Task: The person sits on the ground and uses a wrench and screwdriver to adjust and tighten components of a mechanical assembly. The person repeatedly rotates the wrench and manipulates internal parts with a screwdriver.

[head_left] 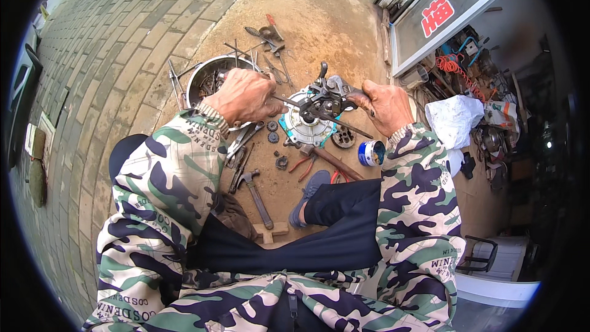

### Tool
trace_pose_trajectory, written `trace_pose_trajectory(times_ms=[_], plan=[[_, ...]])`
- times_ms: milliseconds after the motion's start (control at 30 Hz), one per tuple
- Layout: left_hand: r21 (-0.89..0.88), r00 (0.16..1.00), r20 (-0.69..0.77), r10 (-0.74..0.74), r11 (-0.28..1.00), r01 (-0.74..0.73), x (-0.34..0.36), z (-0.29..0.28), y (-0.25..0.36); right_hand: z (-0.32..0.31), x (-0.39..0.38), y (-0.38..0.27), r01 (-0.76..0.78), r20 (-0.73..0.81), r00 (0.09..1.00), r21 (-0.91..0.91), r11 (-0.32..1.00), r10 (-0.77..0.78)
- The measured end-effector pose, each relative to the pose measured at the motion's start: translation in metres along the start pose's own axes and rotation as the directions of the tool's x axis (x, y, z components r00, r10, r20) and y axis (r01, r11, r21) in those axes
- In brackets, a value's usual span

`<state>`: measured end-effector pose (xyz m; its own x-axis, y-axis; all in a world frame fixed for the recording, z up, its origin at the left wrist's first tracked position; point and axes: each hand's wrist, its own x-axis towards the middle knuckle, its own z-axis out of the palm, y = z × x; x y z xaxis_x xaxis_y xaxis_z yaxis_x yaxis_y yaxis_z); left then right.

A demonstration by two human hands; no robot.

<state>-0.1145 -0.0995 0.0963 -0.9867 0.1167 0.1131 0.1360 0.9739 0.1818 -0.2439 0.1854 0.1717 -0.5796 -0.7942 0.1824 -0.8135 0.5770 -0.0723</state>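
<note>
My left hand (pixel 246 95) is closed around a thin dark metal rod (pixel 287 101), whose tip points at the dark metal mechanism (pixel 322 101) in the middle. My right hand (pixel 388 107) grips the end of a dark metal tool (pixel 355 96) that reaches into the same mechanism from the right; its exact kind is hard to make out. Beneath the mechanism lies a round silvery housing (pixel 307 130) with a teal edge. Small dark gears (pixel 273 138) lie left of it, and a round slotted part (pixel 343 138) lies to its right.
A round metal pan (pixel 195 86) of parts and tools stands beyond my left hand. Hammers (pixel 257 200), red-handled pliers (pixel 302 167) and an open blue-and-white can (pixel 371 153) lie nearer. A vise-like tool (pixel 270 38) is farther off. White sacks (pixel 453 120) sit by the doorway.
</note>
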Motion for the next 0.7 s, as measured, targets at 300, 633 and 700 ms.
trace_pose_trajectory(times_ms=[300, 633, 700], plan=[[0.004, 0.995, -0.103, -0.002, 1.0, 0.003, -0.004, -0.005, 0.027, -0.002, -0.012, 0.001, -0.016, -0.063, 0.998, 0.074, 0.997, 0.021], [0.085, 0.975, -0.223, 0.002, 0.996, 0.017, 0.002, 0.001, 0.047, 0.005, -0.022, 0.0, -0.054, -0.086, 0.994, 0.096, 0.994, 0.063], [0.077, 0.975, -0.222, 0.002, 0.997, 0.015, 0.003, -0.001, 0.047, 0.003, -0.021, -0.001, -0.06, -0.093, 0.993, 0.082, 0.995, 0.068]])
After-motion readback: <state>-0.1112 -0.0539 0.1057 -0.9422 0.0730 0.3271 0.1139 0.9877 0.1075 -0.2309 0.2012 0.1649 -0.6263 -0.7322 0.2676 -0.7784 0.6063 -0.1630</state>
